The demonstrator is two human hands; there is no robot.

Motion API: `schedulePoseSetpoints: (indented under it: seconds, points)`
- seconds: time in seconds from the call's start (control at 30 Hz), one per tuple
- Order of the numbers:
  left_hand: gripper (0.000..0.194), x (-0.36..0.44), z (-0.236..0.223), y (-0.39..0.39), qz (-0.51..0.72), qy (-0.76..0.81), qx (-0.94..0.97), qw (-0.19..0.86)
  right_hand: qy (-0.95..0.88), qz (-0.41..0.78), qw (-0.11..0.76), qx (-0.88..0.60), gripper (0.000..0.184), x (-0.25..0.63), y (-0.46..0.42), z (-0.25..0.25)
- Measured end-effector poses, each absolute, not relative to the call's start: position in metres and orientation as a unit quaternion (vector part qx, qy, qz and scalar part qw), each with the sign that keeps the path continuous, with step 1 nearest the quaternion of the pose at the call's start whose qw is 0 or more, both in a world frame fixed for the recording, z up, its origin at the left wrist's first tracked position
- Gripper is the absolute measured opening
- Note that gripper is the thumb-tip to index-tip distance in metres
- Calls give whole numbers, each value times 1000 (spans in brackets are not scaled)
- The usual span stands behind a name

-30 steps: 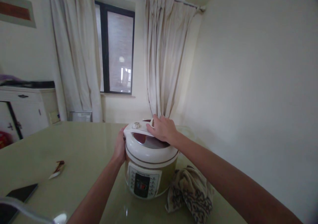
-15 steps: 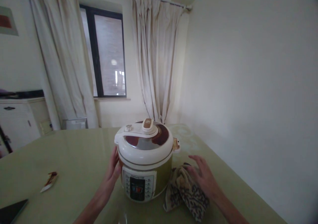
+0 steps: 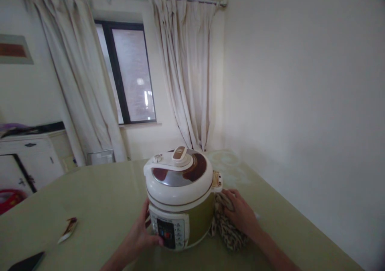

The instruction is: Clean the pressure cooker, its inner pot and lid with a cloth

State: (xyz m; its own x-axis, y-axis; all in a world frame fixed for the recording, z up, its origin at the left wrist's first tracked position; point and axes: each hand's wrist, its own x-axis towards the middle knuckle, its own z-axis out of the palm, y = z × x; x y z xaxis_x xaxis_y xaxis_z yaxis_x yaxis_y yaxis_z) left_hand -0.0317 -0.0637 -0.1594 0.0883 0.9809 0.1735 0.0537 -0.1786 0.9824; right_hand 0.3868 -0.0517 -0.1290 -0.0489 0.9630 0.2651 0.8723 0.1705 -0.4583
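Observation:
A white and olive-green electric pressure cooker (image 3: 197, 219) stands on the table, its lid on, with brown and silver panels on top. My left hand (image 3: 141, 233) grips its left side, fingers behind the edge and thumb on the front control panel (image 3: 167, 231). At the cooker's right side, my right hand (image 3: 240, 211) is closed on a crumpled patterned cloth (image 3: 230, 234) and holds it against the cooker's body, below the brown-stained side handle (image 3: 217, 180). Part of the cloth hangs down onto the table.
The pale green table (image 3: 105, 199) meets a white wall (image 3: 300, 102) on the right. A brown and white scrap (image 3: 68, 230) and a dark flat object (image 3: 27, 261) lie at the left. Beyond are a white cabinet (image 3: 39, 152), curtains (image 3: 192, 70) and a window (image 3: 132, 74).
My right hand has closed on the cloth and brought it against the cooker. My left thumb has come onto the front panel. The view has tilted slightly.

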Motion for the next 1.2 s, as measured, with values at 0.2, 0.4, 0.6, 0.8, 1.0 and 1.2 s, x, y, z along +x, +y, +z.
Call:
schedulePoseSetpoints:
  seconds: [0.2,0.4,0.6,0.8,1.0,1.2]
  points:
    - [166,1,-147,-33,458,389,623,502,-713,22,306,-630,65,416,-44,-152]
    - [173,72,-142,-8,465,357,632,507,-595,-84,326,-729,58,475,-40,-147]
    - [172,141,-149,27,499,351,620,493,-561,-103,293,-767,56,498,-38,-152]
    - [143,191,-154,57,524,384,569,504,-538,-100,301,-781,55,488,-40,-150]
    - [111,208,-155,62,509,389,577,507,-520,-96,322,-786,56,488,-42,-150]
    - [100,193,-154,24,465,409,602,504,-506,-26,343,-791,59,495,-45,-140]
